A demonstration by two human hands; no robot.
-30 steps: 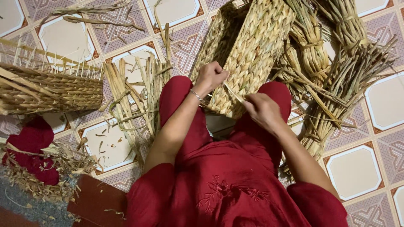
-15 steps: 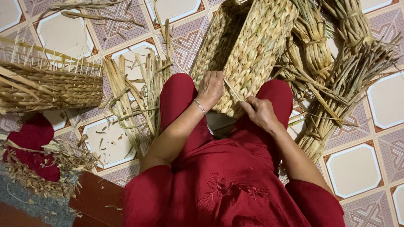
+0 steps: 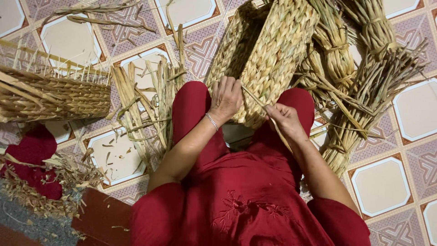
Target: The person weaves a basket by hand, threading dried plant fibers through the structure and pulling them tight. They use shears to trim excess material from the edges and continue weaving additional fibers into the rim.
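Observation:
A woven straw basket lies on its side across my knees, its mouth toward the upper left. My left hand presses on the basket's near rim, fingers curled over the weave. My right hand pinches a thin straw strand that runs from the basket's edge down past my fingers. I wear red trousers and a red embroidered top.
Bundles of dried reeds lie to the right on the patterned tile floor. Loose straw strips sit left of my knee. Another unfinished basket with upright stakes stands at the left, above a red cloth.
My left hand slid down a little along the basket's rim. My right hand drew the strand lower and nearer to me. The basket stays on my knees.

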